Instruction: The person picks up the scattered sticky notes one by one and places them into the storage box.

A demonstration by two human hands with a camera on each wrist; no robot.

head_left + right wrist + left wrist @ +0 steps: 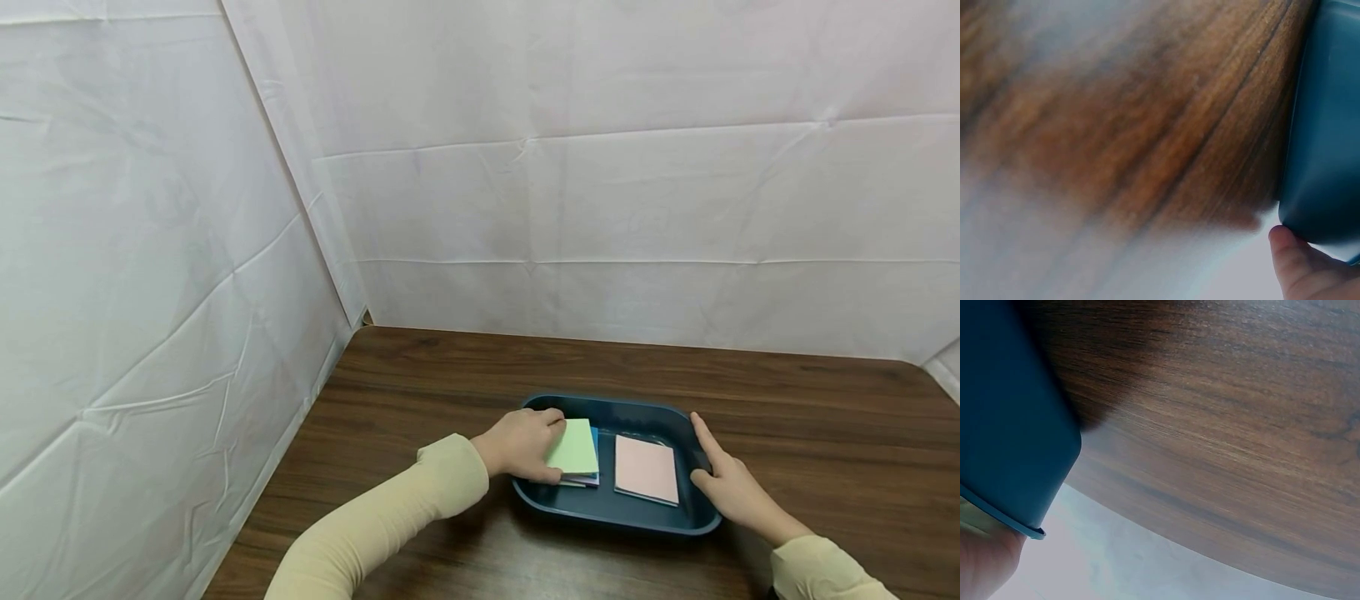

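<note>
**2 hands at a blue tray of paper pads**

A dark blue tray [600, 512] sits on the brown wooden table [787, 400], low and a little right of centre in the head view. The left hand [525, 446] reaches over the tray's left rim, its fingers curled around the left edge of a green pad [576, 447], thumb below and fingers above, pinching it. The green pad lies on top of a small stack; blue and purple edges show beneath it. Just right of it, inside the tray, lies a pink pad [646, 469], apart from both hands.

The right hand [731, 487] rests against the tray's right rim with fingers straight and spread, the forefinger along the edge and the thumb at the near corner.

In the right wrist view a thumb tip touches the tray's outer wall, lower right. White cloth [600, 183] hangs behind and to the left.
</note>
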